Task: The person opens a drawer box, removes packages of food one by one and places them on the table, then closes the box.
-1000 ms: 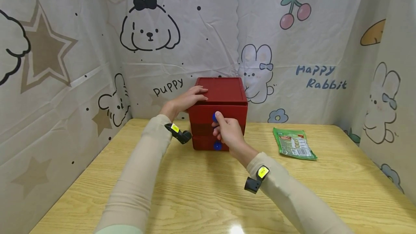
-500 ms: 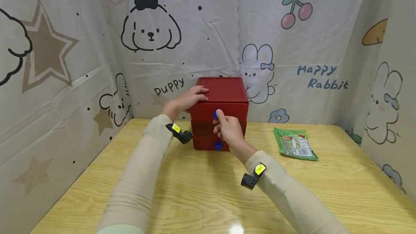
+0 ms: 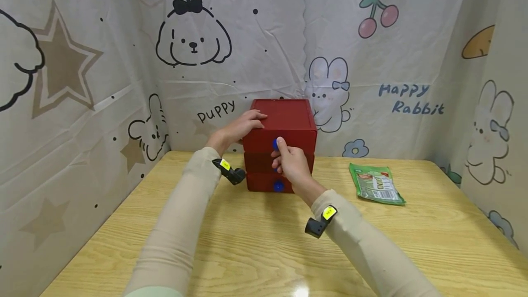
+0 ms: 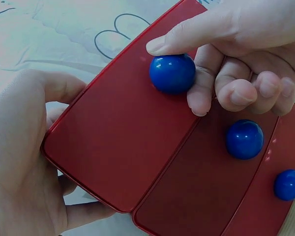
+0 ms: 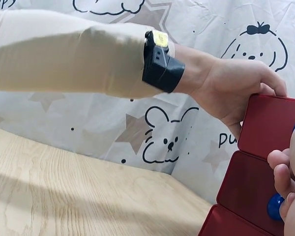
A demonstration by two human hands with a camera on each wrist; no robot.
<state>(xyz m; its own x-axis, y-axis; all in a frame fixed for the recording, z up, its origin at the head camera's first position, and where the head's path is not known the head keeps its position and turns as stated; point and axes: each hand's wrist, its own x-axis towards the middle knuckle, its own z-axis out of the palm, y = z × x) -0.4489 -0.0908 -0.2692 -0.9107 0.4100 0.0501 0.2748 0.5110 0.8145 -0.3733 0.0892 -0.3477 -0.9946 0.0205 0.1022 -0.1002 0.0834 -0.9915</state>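
Observation:
A red cabinet (image 3: 286,113) with three stacked drawers stands at the back of the table. Each drawer front has a round blue knob; the middle knob (image 4: 245,139) and lowest knob (image 4: 288,185) show in the left wrist view. My left hand (image 3: 239,128) grips the cabinet's upper left corner, fingers over the top and thumb down the side. Between thumb and index finger, my right hand (image 3: 294,167) pinches the top knob (image 4: 172,73), its other fingers curled below. The top drawer front (image 4: 123,132) sits flush with the cabinet's top edge.
To the right of the cabinet, a green printed packet (image 3: 377,184) lies flat on the wooden table (image 3: 243,242). Patterned cloth (image 3: 268,26) hangs close behind the cabinet and along both sides.
The top drawer has slid inward a little, closing the narrow gap beneath the cabinet's top edge. My right hand has moved slightly forward with the knob; the left has kept its grip.

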